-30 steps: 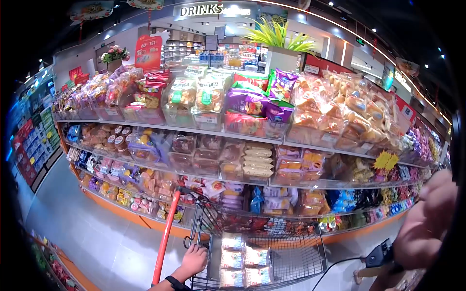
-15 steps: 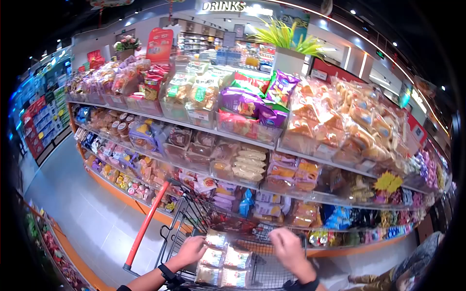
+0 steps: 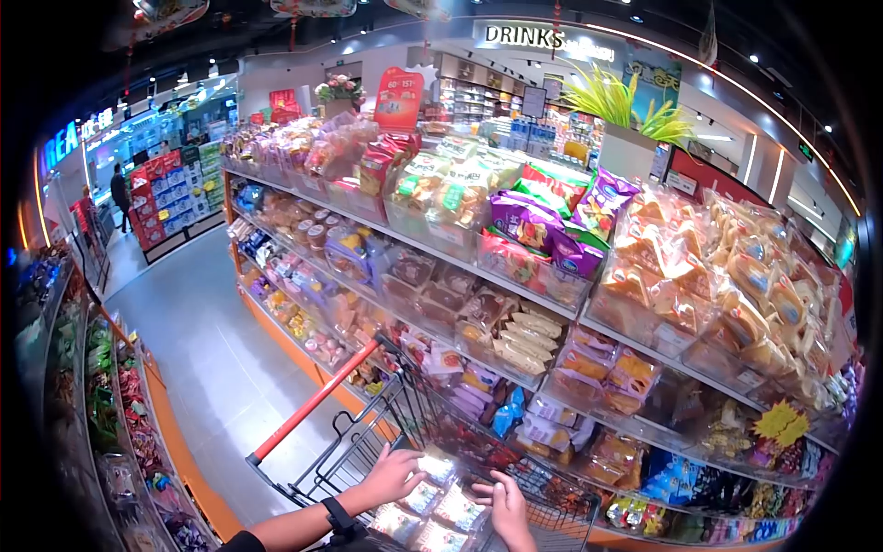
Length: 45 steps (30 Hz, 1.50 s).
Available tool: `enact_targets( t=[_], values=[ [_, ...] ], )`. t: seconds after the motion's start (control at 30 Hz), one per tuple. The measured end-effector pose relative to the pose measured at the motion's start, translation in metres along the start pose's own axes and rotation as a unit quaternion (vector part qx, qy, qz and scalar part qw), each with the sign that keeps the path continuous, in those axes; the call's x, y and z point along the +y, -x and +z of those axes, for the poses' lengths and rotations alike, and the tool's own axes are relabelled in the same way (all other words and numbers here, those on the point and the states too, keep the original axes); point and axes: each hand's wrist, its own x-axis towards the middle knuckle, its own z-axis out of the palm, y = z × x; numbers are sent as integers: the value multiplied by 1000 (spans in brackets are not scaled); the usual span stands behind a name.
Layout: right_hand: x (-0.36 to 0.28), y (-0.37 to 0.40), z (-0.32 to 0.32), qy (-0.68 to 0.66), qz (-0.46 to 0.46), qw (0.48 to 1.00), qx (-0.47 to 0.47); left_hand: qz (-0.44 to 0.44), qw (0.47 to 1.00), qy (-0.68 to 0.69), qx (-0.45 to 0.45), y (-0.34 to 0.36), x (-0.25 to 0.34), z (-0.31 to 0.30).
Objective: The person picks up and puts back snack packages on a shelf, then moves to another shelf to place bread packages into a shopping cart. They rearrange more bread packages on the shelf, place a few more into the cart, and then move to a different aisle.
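Note:
In the wire shopping cart (image 3: 368, 440) in front of me lies a clear-wrapped multi-pack of square packets (image 3: 451, 508), shiny with glare. My left hand (image 3: 391, 478), with a dark band at the wrist, reaches over its upper left side, fingers stretched and apart. Along the right side of the packets, my right hand (image 3: 506, 511) has its fingers spread toward the wrapper. Whether either hand presses on the pack cannot be made out. The lower part of the pack runs out of view.
The cart's red handle (image 3: 317, 397) points left. A long tiered snack shelf (image 3: 460, 253) curves close beyond the cart, holding wrapped bread (image 3: 662, 241) and purple bags (image 3: 529, 221). Another snack shelf (image 3: 152, 442) borders the aisle (image 3: 202, 345) on the left. A person (image 3: 120, 198) stands far off.
My view has swung left, so the shelves sit farther right. My right hand has moved from above the cart's right part to the pack's right side, fingers now spread. My left hand stays by the pack.

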Motion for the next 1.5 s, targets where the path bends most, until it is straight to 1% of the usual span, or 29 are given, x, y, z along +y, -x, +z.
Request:
enact_targets(
  t=[0.07,0.1,0.2,0.23,0.33,0.37,0.47,0.5,0.6,0.67,0.7,0.73,0.8,0.87,0.93,1.0,1.03,1.07,1.13,1.23,1.3,1.37,1.47,1.5],
  values=[
    [-11,-10,3,25,-40,999,8,0,1000,-16,13,-7,-3,-10],
    [-29,-13,7,24,-7,999,21,-4,1000,-15,17,-12,-7,-16],
    [-15,-44,11,102,-148,984,9,9,998,-3,59,-26,-20,-33],
    [-16,-49,10,107,-127,986,8,10,998,-7,62,-32,-30,-39],
    [-29,-71,20,94,-112,989,-9,5,997,-14,74,-52,-53,-58],
    [-52,-73,27,95,-110,989,-6,12,997,-17,71,-60,-58,-69],
    [-60,-101,38,169,-166,971,18,58,995,-14,84,-94,-86,-84],
    [-71,-107,42,151,-172,973,29,79,992,-33,95,-107,-92,-91],
    [-84,-139,53,207,-190,955,99,151,980,-44,120,-148,-112,-107],
    [-96,-146,61,191,-174,957,134,127,985,-68,100,-162,-115,-122],
    [-85,-152,63,205,-191,948,152,127,985,-58,101,-167,-120,-120],
    [-81,-152,68,205,-178,949,163,122,986,-48,104,-171,-131,-116],
    [-63,-148,72,212,-165,953,139,84,993,-22,86,-178,-165,-89],
    [-52,-147,70,273,-183,935,133,97,991,50,74,-183,-160,-82],
    [-54,-145,64,324,-192,919,120,121,989,21,85,-188,-137,-80],
    [-75,-150,52,354,-187,907,133,157,983,14,99,-201,-117,-77],
    [-82,-153,45,346,-178,912,133,169,981,1,99,-205,-102,-78],
    [-83,-159,37,380,-203,890,151,182,978,-13,100,-208,-90,-78],
    [-92,-160,28,390,-192,885,168,210,974,-27,87,-215,-72,-74],
    [-88,-163,15,393,-201,882,166,218,973,-38,62,-217,-44,-68],
    [-89,-163,8,421,-219,864,168,216,973,-67,56,-222,-32,-62],
    [-91,-167,-2,457,-230,842,171,206,972,-101,53,-231,-18,-58],
    [-95,-175,-13,580,-211,770,161,189,971,-140,39,-248,-10,-42],
    [-88,-179,-16,597,-205,761,150,186,967,-170,42,-252,-8,-37]
  ],
)
